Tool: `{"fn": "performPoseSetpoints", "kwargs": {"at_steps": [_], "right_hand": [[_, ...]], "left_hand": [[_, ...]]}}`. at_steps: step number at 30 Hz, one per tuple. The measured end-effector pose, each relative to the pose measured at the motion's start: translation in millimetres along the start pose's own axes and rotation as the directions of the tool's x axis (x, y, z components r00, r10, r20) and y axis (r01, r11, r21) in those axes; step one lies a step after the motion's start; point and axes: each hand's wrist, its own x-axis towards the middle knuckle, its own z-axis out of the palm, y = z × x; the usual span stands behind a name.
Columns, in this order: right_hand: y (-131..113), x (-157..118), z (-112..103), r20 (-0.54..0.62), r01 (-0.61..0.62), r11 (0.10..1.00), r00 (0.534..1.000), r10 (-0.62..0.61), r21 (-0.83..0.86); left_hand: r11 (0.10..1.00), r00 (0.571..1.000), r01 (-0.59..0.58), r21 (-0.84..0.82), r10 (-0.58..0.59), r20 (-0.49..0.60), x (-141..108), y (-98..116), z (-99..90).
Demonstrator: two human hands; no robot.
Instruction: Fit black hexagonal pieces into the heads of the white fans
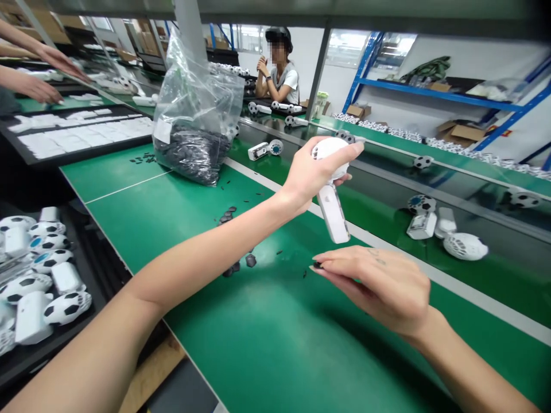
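My left hand is wrapped round the round head of a white handheld fan, its handle hanging down over the green table. Lower and to the right, my right hand pinches a small black piece between thumb and fingertips, apart from the fan. Dark hexagonal pieces lie on the table beneath and beside my left forearm. Behind them stands a clear plastic bag filled with many dark pieces.
A black tray at the left holds football-patterned fans. More fans lie on the green strip beyond the white line. White parts fill a tray at the upper left, near another person's hands. A person sits at the back.
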Motion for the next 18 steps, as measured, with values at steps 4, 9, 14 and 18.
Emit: {"fn": "performPoseSetpoints", "kwargs": {"at_steps": [4, 9, 14, 18], "right_hand": [[9, -1, -15, -0.121, -0.259, 0.964, 0.957, 0.265, 0.061], [31, 3, -28, -0.205, -0.565, 0.756, 0.739, 0.642, 0.329], [40, 0, -26, -0.141, -0.594, 0.587, 0.627, 0.766, 0.55], [37, 0, -22, -0.136, -0.619, 0.594, 0.625, 0.769, 0.514]], "left_hand": [[0.984, 0.985, 0.172, -0.035, -0.171, 0.035, -5, -12, 4.2], [0.937, 0.934, 0.35, -0.025, -0.346, 0.093, -14, -19, 11.9], [0.915, 0.91, 0.401, -0.031, -0.395, 0.125, -29, -20, 22.6], [0.917, 0.913, 0.398, -0.001, -0.396, 0.094, -38, -21, 27.7]]}}
